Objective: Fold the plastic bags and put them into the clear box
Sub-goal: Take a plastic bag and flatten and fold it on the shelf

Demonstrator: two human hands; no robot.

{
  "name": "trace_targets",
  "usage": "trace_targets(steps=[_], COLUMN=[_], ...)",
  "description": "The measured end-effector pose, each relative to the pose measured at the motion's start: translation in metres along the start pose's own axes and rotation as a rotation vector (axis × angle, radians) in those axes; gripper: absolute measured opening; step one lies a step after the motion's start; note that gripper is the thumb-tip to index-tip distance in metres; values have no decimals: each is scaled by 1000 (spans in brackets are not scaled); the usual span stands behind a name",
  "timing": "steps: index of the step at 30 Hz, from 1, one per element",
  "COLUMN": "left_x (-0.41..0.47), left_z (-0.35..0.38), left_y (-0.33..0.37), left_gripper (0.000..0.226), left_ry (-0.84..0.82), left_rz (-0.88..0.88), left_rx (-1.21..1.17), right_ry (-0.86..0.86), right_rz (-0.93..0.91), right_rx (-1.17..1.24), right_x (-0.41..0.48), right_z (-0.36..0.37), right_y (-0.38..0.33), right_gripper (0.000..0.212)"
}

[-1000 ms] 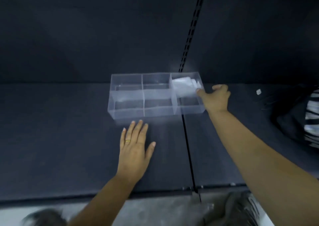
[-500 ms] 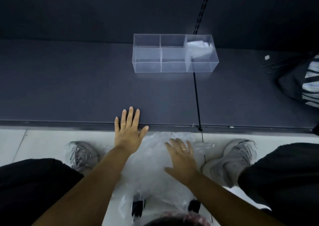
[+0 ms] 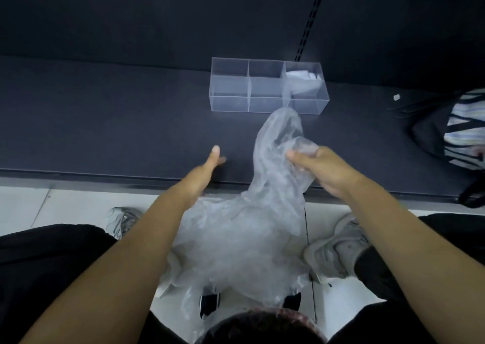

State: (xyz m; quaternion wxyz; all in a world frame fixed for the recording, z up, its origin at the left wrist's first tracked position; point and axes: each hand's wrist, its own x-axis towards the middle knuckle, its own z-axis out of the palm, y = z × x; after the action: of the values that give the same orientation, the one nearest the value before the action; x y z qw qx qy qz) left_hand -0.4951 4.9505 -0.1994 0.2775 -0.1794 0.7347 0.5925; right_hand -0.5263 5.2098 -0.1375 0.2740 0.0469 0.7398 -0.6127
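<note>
Right hand (image 3: 326,171) rose, gripping plastic bag (image 3: 273,183); left hand (image 3: 207,168) open; striped bag (image 3: 464,131) far right

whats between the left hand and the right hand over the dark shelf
In the head view, a crumpled clear plastic bag; the right hand grips it, the left hand is open, not touching it.

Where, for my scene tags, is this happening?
Likely a shop or stockroom, though that is a guess: a dark shelf stands low over a tiled floor, and a slotted strip runs up behind it, as on store shelving.
</note>
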Motion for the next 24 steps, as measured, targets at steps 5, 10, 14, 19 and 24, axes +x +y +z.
trace_targets(steps=[5, 10, 14, 19, 24], left_x=[-31, -39, -37, -42, -50], left_z=[30, 50, 44, 48, 48], left_y=[42, 49, 43, 49, 58], left_gripper=[73, 38, 42, 32, 40], left_ry=[-338, -122, 181, 424, 344], left_rz=[226, 77, -27, -42, -78], left_rx=[-396, -498, -582, -540, -554], right_ry=[12, 65, 395, 33, -18], right_rz=[4, 132, 110, -191, -244], right_rx=[273, 352, 194, -181, -593], right_x=[-7, -14, -24, -53, -55], right_z=[7, 11, 3, 14, 33], right_y=[-11, -2, -2, -34, -28], right_gripper=[32, 32, 18, 65, 75])
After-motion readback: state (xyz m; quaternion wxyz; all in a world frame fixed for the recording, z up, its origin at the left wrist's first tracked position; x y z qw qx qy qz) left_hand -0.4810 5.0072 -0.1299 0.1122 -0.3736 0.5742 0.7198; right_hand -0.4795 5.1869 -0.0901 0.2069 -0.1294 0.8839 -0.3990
